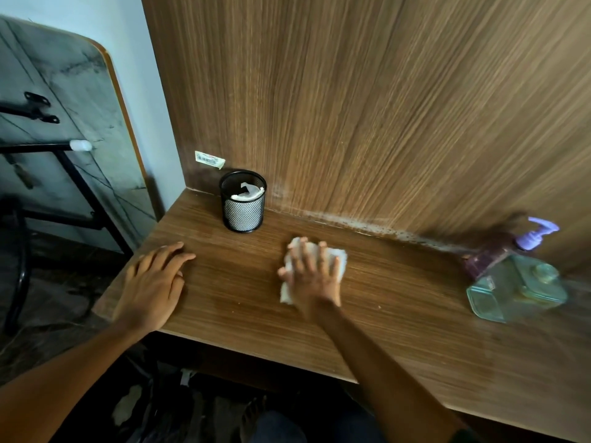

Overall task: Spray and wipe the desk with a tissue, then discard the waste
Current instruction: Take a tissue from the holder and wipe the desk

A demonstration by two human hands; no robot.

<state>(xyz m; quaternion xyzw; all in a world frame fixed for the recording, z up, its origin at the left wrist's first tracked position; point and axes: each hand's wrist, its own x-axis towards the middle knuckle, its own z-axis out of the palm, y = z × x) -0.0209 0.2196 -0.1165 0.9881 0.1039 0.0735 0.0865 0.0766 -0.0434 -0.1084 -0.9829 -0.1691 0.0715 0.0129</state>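
Observation:
My right hand (315, 276) lies flat on a white tissue (340, 259), pressing it onto the middle of the wooden desk (399, 318). The tissue shows around my fingers and under my palm. My left hand (153, 279) rests palm down near the desk's left edge, fingers apart, holding nothing. A clear spray bottle (515, 286) with a purple nozzle stands at the right against the back panel. A black mesh bin (243, 206) stands at the back left with white tissue inside it.
A tall wood-grain panel (367, 107) rises behind the desk, with whitish marks along its base. A barcode sticker (209, 159) is on the panel near the bin. A folded table with a black metal frame (64, 148) leans on the wall at left.

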